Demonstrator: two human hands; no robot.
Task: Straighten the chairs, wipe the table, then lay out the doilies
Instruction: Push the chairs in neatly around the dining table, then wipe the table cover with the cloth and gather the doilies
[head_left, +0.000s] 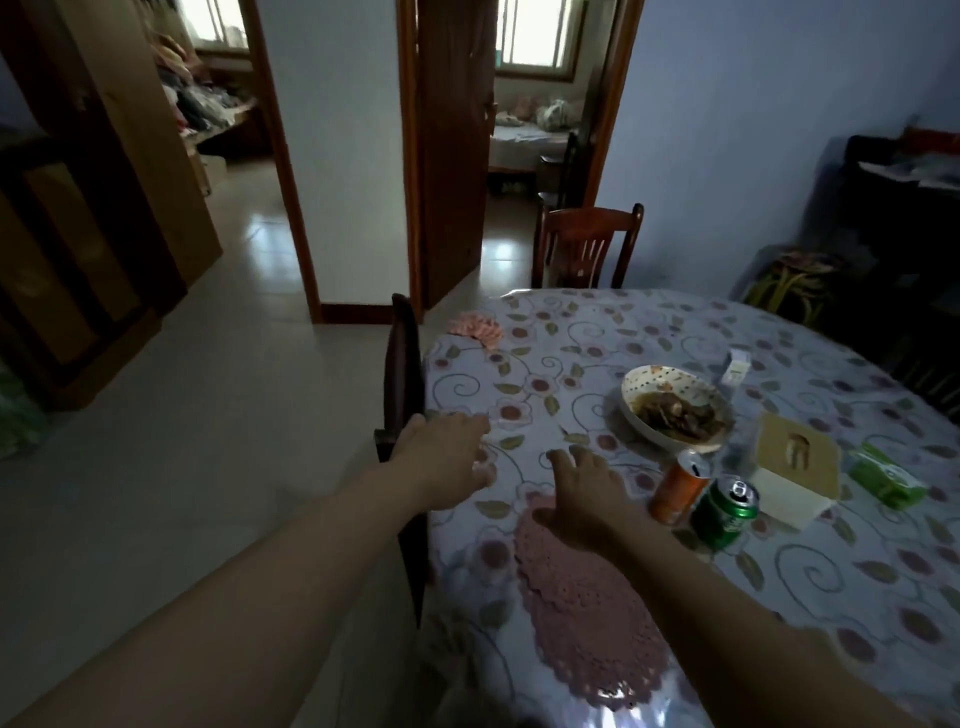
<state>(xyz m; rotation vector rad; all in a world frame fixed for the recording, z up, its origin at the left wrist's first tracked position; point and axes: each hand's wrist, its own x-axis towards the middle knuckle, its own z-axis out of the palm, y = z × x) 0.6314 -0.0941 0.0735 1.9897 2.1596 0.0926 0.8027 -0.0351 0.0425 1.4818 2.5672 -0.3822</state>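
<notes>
Laying out doilies, by the look of it: flat near the table edge, an oval pink crocheted doily, right hand spread on its far end, left hand open beside, gripping nothing; next, probably fetching the crumpled pink doily beyond.

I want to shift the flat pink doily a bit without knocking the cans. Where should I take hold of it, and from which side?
Probably by the near scalloped edge of the pink doily, from your own side of the table. It lies flat, so pinch the rim. The orange can and green can stand just right of its far end, where the right hand rests.
</notes>
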